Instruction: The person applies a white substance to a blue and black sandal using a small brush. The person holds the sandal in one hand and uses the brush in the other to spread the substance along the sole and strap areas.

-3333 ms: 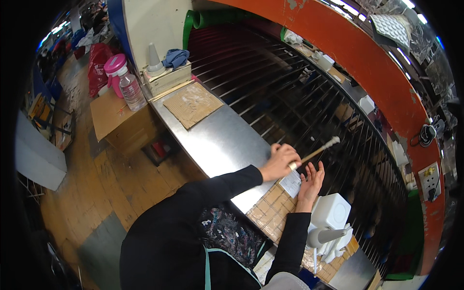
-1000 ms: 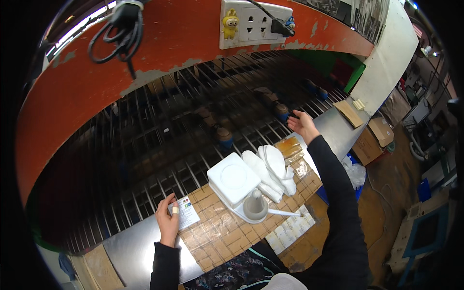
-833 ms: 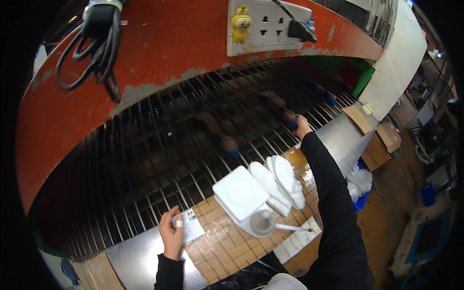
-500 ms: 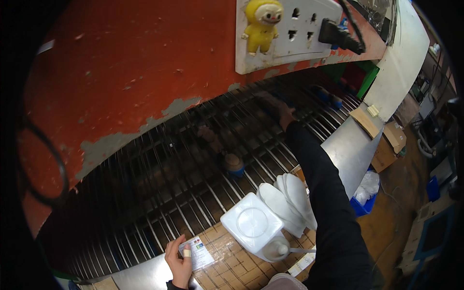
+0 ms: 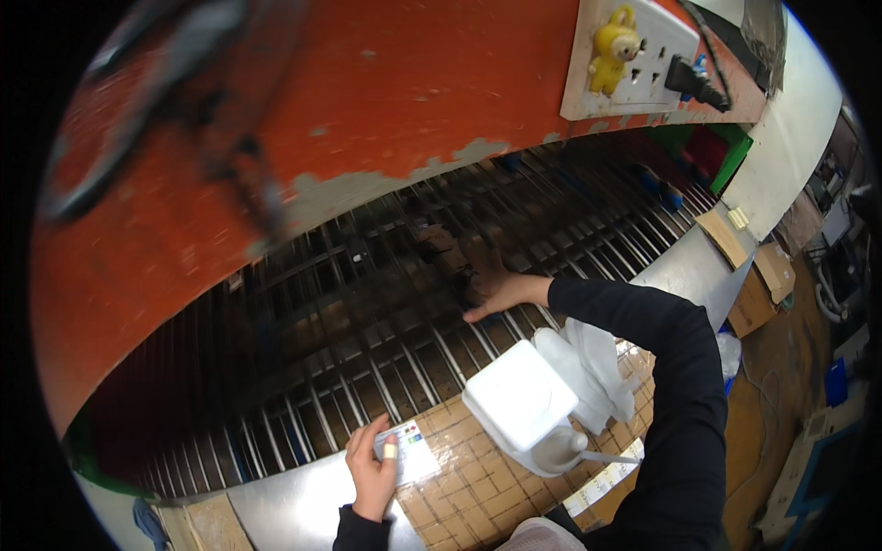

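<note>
My right hand (image 5: 505, 292) reaches over the dark metal bars (image 5: 367, 381), thumb and fingers apart around the near end of a brown, shoe-like piece (image 5: 444, 250). Shadow and blur hide its fingertips, and a bit of blue shows below the hand. At the front edge, my left hand (image 5: 371, 468) lies with loosely extended fingers beside a printed label (image 5: 413, 456) on the taped cardboard (image 5: 478, 468). A pale wrap circles its thumb. Between the hands stand a white square container (image 5: 521, 393) and a translucent cup (image 5: 559, 450) with a stick-like handle. Thin white pads (image 5: 588, 376) lean behind them.
A chipped red panel (image 5: 395, 83) overhangs the bars, carrying a socket strip (image 5: 643, 69) with a yellow figurine (image 5: 611, 53) and a black plug (image 5: 694, 83). Bare metal edging (image 5: 294, 496) borders the bars. Cardboard boxes (image 5: 763, 289) stand at right. A blurred dark cable-like shape hangs upper left.
My right hand has come back from the far bars to the brown piece, its elbow now bent outward. My left hand stays beside the label. The whole view has shifted.
</note>
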The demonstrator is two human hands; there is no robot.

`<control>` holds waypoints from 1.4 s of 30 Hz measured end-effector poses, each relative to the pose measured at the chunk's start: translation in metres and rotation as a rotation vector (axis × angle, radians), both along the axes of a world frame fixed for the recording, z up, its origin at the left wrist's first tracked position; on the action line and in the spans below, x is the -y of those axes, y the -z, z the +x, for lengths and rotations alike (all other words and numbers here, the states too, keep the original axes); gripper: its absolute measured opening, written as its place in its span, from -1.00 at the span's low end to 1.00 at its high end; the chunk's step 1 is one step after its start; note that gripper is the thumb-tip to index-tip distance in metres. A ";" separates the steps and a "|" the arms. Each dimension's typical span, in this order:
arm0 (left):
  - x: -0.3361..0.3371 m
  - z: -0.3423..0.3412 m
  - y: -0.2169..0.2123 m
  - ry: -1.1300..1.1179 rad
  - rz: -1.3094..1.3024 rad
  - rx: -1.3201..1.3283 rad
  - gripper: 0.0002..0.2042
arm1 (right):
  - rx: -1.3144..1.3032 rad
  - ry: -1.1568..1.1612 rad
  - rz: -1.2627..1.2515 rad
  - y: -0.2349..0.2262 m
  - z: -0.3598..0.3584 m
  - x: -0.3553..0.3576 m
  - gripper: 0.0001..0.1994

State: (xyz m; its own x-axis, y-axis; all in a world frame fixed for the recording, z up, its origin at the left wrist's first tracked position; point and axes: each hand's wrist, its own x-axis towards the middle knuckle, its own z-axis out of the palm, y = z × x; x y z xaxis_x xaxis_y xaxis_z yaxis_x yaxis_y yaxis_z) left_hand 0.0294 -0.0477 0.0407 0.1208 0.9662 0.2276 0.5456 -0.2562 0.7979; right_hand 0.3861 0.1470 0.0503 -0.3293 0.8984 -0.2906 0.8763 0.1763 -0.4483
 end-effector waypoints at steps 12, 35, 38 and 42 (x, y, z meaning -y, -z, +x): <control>-0.001 -0.004 0.014 0.004 0.079 0.199 -0.74 | -0.065 0.163 -0.079 -0.087 -0.052 -0.006 -0.18; 0.096 -0.023 0.019 0.660 -0.788 1.740 0.00 | 0.003 -0.038 0.388 -0.160 -0.041 0.290 0.16; 0.107 -0.025 0.033 0.474 -0.825 1.689 -0.05 | -0.262 0.122 0.376 -0.119 -0.034 0.303 -0.27; 0.110 -0.028 0.039 0.357 -0.904 1.581 -0.15 | -0.488 0.173 0.560 -0.098 -0.029 0.325 -0.53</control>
